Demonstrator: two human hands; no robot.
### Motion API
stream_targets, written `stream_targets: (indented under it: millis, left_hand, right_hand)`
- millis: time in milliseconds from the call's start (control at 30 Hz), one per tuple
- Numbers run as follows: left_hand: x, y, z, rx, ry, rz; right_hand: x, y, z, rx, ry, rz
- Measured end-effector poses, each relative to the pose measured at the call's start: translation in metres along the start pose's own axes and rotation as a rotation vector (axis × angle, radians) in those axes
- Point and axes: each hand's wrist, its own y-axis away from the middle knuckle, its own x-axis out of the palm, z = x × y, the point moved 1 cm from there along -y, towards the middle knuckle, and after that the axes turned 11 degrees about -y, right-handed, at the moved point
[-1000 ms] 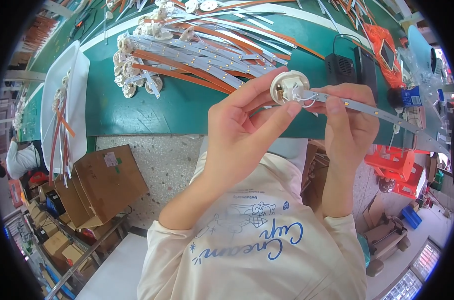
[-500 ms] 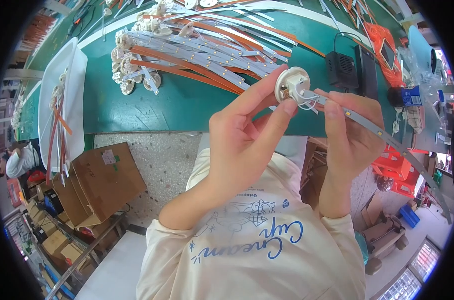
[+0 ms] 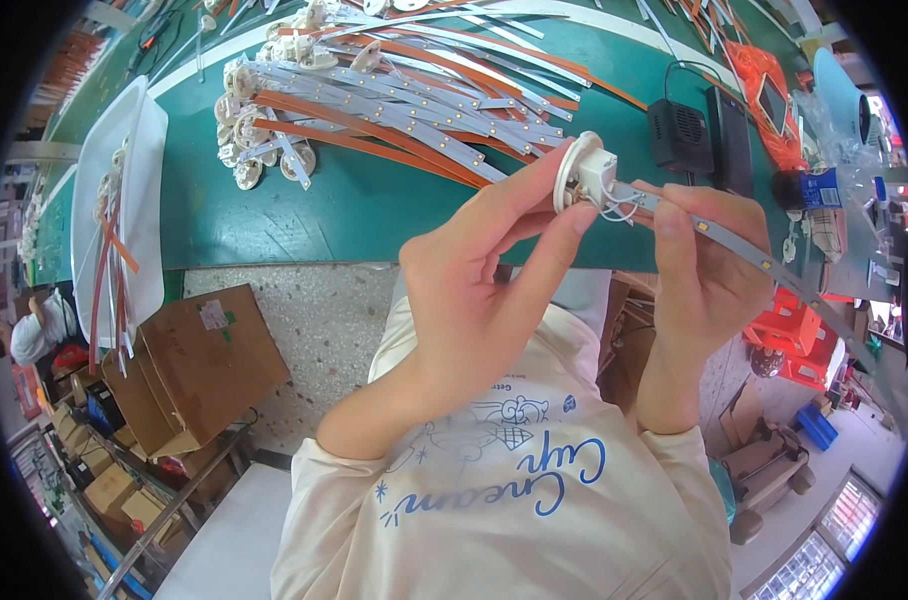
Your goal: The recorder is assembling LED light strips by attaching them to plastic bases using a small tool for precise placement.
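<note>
My left hand (image 3: 489,265) pinches a round white plastic end cap (image 3: 580,172) by its rim, thumb below and fingers behind. A boxy white block stands on the cap's inner face, and thin white wires loop from it to an LED strip (image 3: 739,250). Near its wired end, my right hand (image 3: 712,255) grips that strip between thumb and fingers. The strip's far end stretches down to the right, past the hand. Both pieces are held up over the near edge of the green table (image 3: 374,215).
A pile of LED strips (image 3: 414,110) with white end caps lies across the table. To the left stands a white tub (image 3: 154,190) with more strips. A black boxy device (image 3: 680,135) and an orange bag (image 3: 764,95) lie at right. Below is a cardboard box (image 3: 214,360).
My left hand has turned the end cap, so its rim now shows more edge-on. The strip's wired end stays close beside it in my right hand.
</note>
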Motion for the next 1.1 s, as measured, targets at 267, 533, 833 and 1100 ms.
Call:
stream_targets:
  millis: [267,533,833,1100]
  left_hand:
    - [-0.004,0.001,0.007,0.462,-0.524,-0.121]
    - [0.001,-0.014,0.028,0.357,-0.455,-0.064]
    - [0.001,0.013,0.030,-0.242,0.170,0.091]
    - [-0.150,-0.023,-0.033,-0.345,-0.297,-0.185]
  right_hand:
    - [0.001,0.005,-0.008,0.017,-0.103,-0.033]
    - [-0.008,0.009,-0.054,0.049,-0.014,-0.049]
    - [0.035,-0.043,-0.088,-0.602,0.518,0.442]
    - [0.037,-0.053,-0.125,0.125,0.810,0.528]
